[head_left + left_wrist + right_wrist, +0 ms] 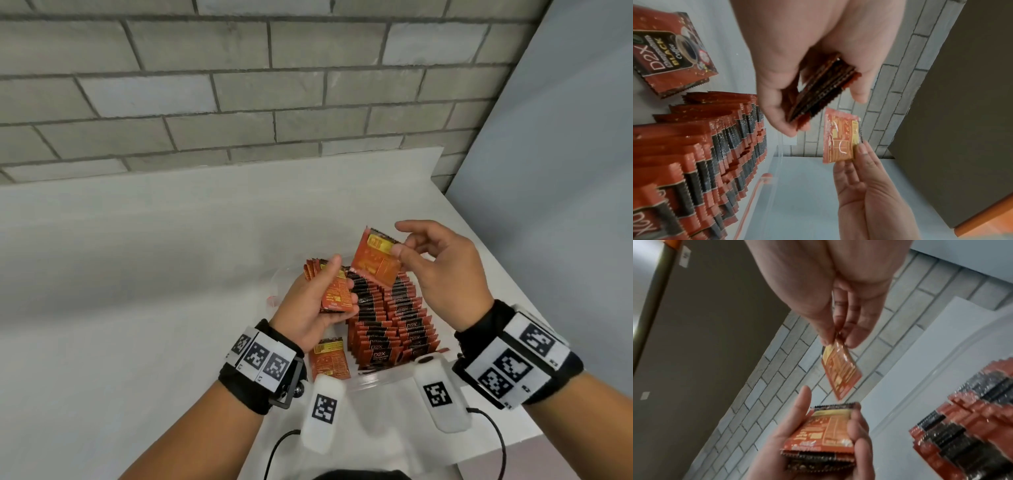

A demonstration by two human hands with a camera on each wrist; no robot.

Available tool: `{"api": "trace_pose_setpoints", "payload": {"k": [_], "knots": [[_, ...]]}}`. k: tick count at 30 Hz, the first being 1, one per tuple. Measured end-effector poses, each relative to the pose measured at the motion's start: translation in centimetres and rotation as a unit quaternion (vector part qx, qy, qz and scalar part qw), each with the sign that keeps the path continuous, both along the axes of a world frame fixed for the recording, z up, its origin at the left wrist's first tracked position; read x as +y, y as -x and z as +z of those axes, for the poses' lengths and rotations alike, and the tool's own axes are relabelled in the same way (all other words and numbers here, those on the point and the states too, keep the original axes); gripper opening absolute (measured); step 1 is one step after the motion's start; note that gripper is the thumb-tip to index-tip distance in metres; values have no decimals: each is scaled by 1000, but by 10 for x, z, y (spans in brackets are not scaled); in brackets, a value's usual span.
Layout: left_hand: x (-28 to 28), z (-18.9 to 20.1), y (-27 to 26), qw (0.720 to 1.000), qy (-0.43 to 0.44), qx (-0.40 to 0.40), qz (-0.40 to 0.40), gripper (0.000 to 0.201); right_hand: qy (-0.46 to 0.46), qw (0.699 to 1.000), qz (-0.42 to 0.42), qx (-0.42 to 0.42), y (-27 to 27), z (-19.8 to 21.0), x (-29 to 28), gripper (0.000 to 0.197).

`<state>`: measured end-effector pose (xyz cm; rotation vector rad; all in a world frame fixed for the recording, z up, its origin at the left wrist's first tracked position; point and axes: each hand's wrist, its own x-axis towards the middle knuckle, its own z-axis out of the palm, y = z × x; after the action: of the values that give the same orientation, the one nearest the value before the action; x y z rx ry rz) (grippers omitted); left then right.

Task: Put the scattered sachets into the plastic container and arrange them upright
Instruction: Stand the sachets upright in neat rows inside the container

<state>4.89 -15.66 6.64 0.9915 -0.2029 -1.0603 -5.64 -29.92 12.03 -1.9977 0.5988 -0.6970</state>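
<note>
A single sachet point(376, 257), pinched by the right hand point(445, 274) at centre frame, hangs above the container point(383, 378) of upright rows, apparently to join the small stack point(337, 296) gripped by the left hand point(315, 308). One loose sachet point(329, 358) lies lower centre.

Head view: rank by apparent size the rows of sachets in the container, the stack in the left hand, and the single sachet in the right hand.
1. Rows of sachets, clearly largest.
2. Single sachet in the right hand.
3. Stack in the left hand, partly hidden by fingers, so 2 and 3 are unsure.
</note>
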Motion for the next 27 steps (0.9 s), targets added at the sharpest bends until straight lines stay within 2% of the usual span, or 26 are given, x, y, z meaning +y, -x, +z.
{"api": "trace_pose_setpoints", "payload": {"k": [3,5,8,12,15,17,20,22,24,27], "knots": [[-1,2,1,999,14,36,26,37,80,996,-2,-50,1,2,5,16],[-2,6,2,996,52,65,30,33,120,990,66,-44,3,-2,10,11],[-3,9,-1,991,102,79,31,27,173,969,177,18,6,-15,13,10],[-1,7,-4,995,88,14,39,53,121,971,197,68,10,-12,11,22],[0,7,-2,995,92,-13,23,54,101,980,140,95,7,-5,6,37],[0,6,-1,995,90,-34,7,53,68,979,131,144,3,-3,1,42],[-2,3,0,996,65,-55,-4,54,-67,954,204,209,1,-3,-7,37],[-1,2,-1,998,48,-47,14,52,-108,939,238,224,4,-5,-13,27],[3,2,-7,998,43,-27,44,50,-75,938,246,234,11,-8,-18,18],[13,-2,-20,997,39,-2,71,47,52,918,266,288,24,-14,-19,9]]}}
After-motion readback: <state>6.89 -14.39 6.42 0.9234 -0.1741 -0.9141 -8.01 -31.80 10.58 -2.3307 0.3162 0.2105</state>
